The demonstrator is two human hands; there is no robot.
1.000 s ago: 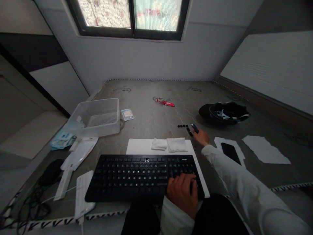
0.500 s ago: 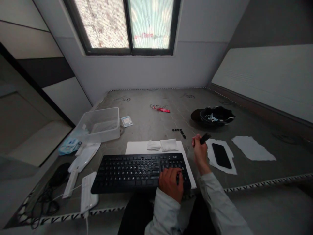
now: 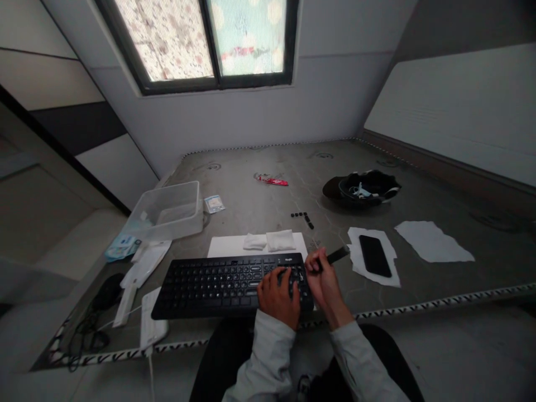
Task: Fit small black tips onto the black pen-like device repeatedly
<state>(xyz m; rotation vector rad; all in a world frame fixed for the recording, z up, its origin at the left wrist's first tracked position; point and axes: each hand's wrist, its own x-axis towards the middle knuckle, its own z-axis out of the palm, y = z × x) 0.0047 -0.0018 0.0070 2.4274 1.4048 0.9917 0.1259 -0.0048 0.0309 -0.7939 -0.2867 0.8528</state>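
A black keyboard (image 3: 209,287) lies in front of me, partly on a white sheet (image 3: 226,245). My left hand (image 3: 278,296) rests on its right part, over the number keys, fingers bent and a little apart with nothing seen in them. Beside the keyboard's right end, my right hand (image 3: 324,283) is closed around a short black stick-like tool (image 3: 337,254). The tool's outer end points right, away from the keys; its other end is hidden by the fingers. Several small black keycaps (image 3: 299,215) lie in a bent row beyond the keyboard.
Two folded white cloths (image 3: 280,240) lie behind the keyboard. Rightward are a phone (image 3: 374,255) on white paper, another paper piece (image 3: 433,241) and a dark cap (image 3: 362,190). Leftward are a clear plastic box (image 3: 167,209), a mouse (image 3: 106,290) and a white power strip (image 3: 151,321).
My right hand has come left and down to the keyboard's right end, with the black tool still in it. My left hand stays on the keys. The view has shifted slightly.
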